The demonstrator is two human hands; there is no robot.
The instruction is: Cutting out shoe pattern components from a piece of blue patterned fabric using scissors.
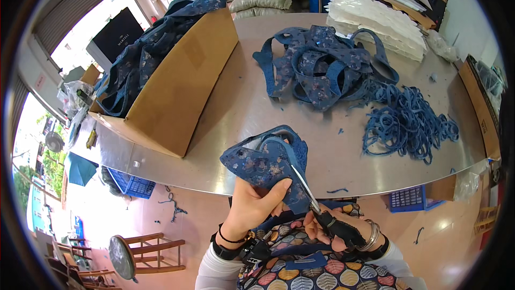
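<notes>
At the table's near edge my left hand (255,204) grips a blue floral fabric piece (252,164), thumb pressed on top. The fabric is folded into a loop with a lighter blue edge band. My right hand (335,228), partly covered in black, is closed round a pair of scissors (304,185). Their metal blades lie along the right edge of the fabric, pointing up and away from me. Whether the blades are cutting into it I cannot tell. The scissors' handles are mostly hidden by my fingers.
A cardboard box (179,83) full of similar fabric stands on the metal table (230,97) at left. Beyond my hands lie a fabric heap (322,70) and a tangle of blue trimmed strips (407,121). White sheets (375,24) are stacked at far right. A stool (126,258) stands lower left.
</notes>
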